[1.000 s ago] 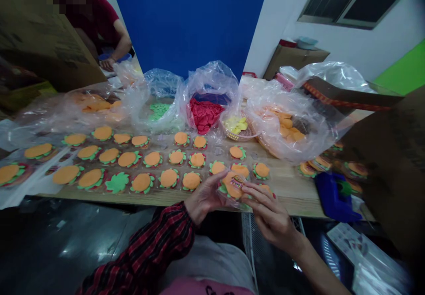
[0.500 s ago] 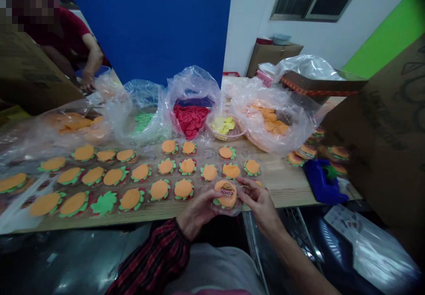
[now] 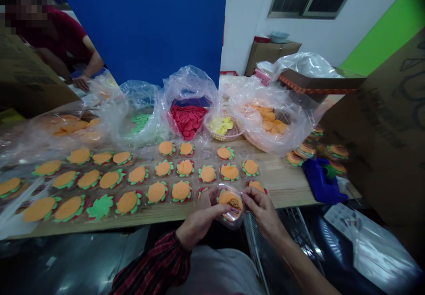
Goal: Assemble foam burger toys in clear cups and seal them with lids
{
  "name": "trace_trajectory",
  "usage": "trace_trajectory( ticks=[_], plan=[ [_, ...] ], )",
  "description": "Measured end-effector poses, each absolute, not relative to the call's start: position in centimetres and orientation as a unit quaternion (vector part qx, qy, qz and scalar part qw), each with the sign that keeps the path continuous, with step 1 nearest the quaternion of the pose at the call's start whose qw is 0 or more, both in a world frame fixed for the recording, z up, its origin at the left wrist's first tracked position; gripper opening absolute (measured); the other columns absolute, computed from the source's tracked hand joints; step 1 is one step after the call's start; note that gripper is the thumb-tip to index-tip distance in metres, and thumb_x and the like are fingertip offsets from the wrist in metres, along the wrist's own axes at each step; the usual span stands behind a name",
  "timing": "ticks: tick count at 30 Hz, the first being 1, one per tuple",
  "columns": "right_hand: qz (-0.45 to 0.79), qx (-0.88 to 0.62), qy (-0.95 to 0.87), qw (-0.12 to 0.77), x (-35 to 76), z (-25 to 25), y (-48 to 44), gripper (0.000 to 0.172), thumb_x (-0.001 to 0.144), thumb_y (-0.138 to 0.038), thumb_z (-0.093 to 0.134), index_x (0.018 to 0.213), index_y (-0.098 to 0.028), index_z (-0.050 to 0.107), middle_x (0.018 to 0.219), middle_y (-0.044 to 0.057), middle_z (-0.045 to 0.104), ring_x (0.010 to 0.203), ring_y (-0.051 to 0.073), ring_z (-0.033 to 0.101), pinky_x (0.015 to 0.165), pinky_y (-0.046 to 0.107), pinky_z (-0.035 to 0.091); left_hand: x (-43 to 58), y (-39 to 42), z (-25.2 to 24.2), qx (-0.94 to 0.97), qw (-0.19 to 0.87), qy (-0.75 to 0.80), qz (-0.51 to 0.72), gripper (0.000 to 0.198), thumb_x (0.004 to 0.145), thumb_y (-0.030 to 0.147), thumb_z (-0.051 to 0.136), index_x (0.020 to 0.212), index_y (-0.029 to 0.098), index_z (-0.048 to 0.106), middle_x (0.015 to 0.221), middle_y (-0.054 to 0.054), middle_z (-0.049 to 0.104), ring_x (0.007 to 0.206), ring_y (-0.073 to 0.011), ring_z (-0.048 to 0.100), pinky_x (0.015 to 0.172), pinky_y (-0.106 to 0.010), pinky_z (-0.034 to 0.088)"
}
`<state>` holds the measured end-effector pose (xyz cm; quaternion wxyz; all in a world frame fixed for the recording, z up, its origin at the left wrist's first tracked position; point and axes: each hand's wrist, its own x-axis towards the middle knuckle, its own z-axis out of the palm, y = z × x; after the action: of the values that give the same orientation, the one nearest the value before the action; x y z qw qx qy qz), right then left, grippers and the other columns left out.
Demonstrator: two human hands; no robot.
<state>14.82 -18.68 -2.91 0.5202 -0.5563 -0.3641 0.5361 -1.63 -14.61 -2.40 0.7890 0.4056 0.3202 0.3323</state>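
Observation:
Just above the table's front edge, a small clear plastic box [image 3: 231, 215] holds a toy hamburger with an orange bun top [image 3: 226, 196] and a printed burger label [image 3: 235, 203]. My left hand [image 3: 204, 211] grips the box from its left side, thumb lying over the lid. With thumb and fingertips closed together, my right hand [image 3: 260, 204] pinches the box's right upper edge. Behind both hands, rows of toy hamburgers [image 3: 181, 191] sit in clear plastic trays, most topped with orange rounds. One green leafy piece [image 3: 100, 206] lies uncovered on top at the left.
Plastic bags along the back hold green pieces [image 3: 140, 123], red pieces [image 3: 189, 120] and orange rounds [image 3: 272, 120]. A basket [image 3: 237, 132] has yellow pieces. Right stand a blue tape dispenser [image 3: 320, 182] and boxed burgers [image 3: 338, 151]. Another person's hand [image 3: 82, 82] is at far left.
The box has tilted and shifted slightly right and down, its label now turned toward the lower right. Both hands moved with it and keep hold. The camera view shifted a little.

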Motion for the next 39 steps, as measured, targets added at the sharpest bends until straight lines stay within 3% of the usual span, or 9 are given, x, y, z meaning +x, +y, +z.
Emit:
trace_trajectory(
  ticks=[10, 15, 19, 21, 25, 30, 39],
  plan=[
    [0.596, -0.504, -0.483, 0.397, 15.8, -1.7, -17.4, 0.033, 0.073, -0.048, 0.064, 0.069, -0.017, 0.053, 0.065, -0.003, 0.047, 0.061, 0.01, 0.042, 0.057, 0.022, 0.034, -1.1, -15.0, -1.7, 0.438, 0.831, 0.274, 0.206, 0.04, 0.056, 0.006, 0.066, 0.096, 0.014, 0.065, 0.088, -0.005, 0.066, 0.079, -0.0169, 0.059, 0.073, -0.027, 0.045],
    [0.585, -0.528, -0.373, 0.49, 14.2, -2.8, -17.9, 0.037, 0.065, -0.048, 0.07, 0.062, -0.018, 0.049, 0.058, -0.004, 0.042, 0.052, 0.009, 0.036, 0.05, 0.021, 0.03, -1.2, -15.1, -2.7, 0.41, 0.807, 0.345, 0.249, 0.04, 0.054, 0.008, 0.071, 0.093, 0.013, 0.064, 0.088, -0.006, 0.067, 0.08, -0.0193, 0.06, 0.071, -0.028, 0.046],
    [0.546, -0.536, -0.254, 0.592, 13.7, -3.8, -18.7, 0.035, 0.061, -0.045, 0.072, 0.063, -0.02, 0.048, 0.058, -0.004, 0.044, 0.052, 0.01, 0.04, 0.051, 0.022, 0.036, -1.0, -15.9, -2.7, 0.369, 0.788, 0.367, 0.329, 0.043, 0.057, 0.018, 0.076, 0.098, 0.014, 0.062, 0.094, -0.008, 0.067, 0.086, -0.0205, 0.06, 0.073, -0.028, 0.047],
    [0.535, -0.539, -0.253, 0.6, 14.2, -4.0, -18.9, 0.033, 0.064, -0.044, 0.071, 0.064, -0.02, 0.049, 0.059, -0.004, 0.045, 0.054, 0.011, 0.041, 0.052, 0.023, 0.037, -0.8, -16.2, -2.6, 0.352, 0.795, 0.357, 0.343, 0.042, 0.061, 0.019, 0.073, 0.101, 0.014, 0.062, 0.097, -0.009, 0.066, 0.086, -0.0198, 0.06, 0.073, -0.029, 0.048],
    [0.546, -0.553, -0.374, 0.506, 15.8, -3.4, -18.6, 0.03, 0.071, -0.044, 0.066, 0.065, -0.018, 0.052, 0.06, -0.003, 0.045, 0.055, 0.011, 0.039, 0.052, 0.022, 0.034, -1.1, -16.1, -2.4, 0.386, 0.794, 0.349, 0.314, 0.029, 0.062, 0.017, 0.07, 0.09, 0.012, 0.065, 0.086, -0.006, 0.066, 0.077, -0.0166, 0.059, 0.07, -0.026, 0.047],
    [0.569, -0.518, -0.516, 0.377, 16.3, -2.0, -17.3, 0.03, 0.075, -0.045, 0.063, 0.069, -0.017, 0.055, 0.065, -0.002, 0.048, 0.062, 0.011, 0.042, 0.057, 0.022, 0.033, -1.7, -15.4, -2.5, 0.457, 0.813, 0.3, 0.2, 0.027, 0.058, 0.013, 0.068, 0.085, 0.012, 0.066, 0.072, -0.001, 0.061, 0.065, -0.0123, 0.055, 0.066, -0.024, 0.043],
    [0.537, -0.514, -0.553, 0.377, 15.2, -2.9, -17.8, 0.03, 0.081, -0.043, 0.056, 0.067, -0.018, 0.048, 0.064, -0.003, 0.042, 0.061, 0.01, 0.037, 0.056, 0.022, 0.031, -2.4, -15.2, -3.3, 0.48, 0.795, 0.332, 0.163, 0.027, 0.051, 0.015, 0.069, 0.078, 0.012, 0.066, 0.067, 0.0, 0.059, 0.058, -0.0111, 0.05, 0.058, -0.023, 0.04]
  ],
)
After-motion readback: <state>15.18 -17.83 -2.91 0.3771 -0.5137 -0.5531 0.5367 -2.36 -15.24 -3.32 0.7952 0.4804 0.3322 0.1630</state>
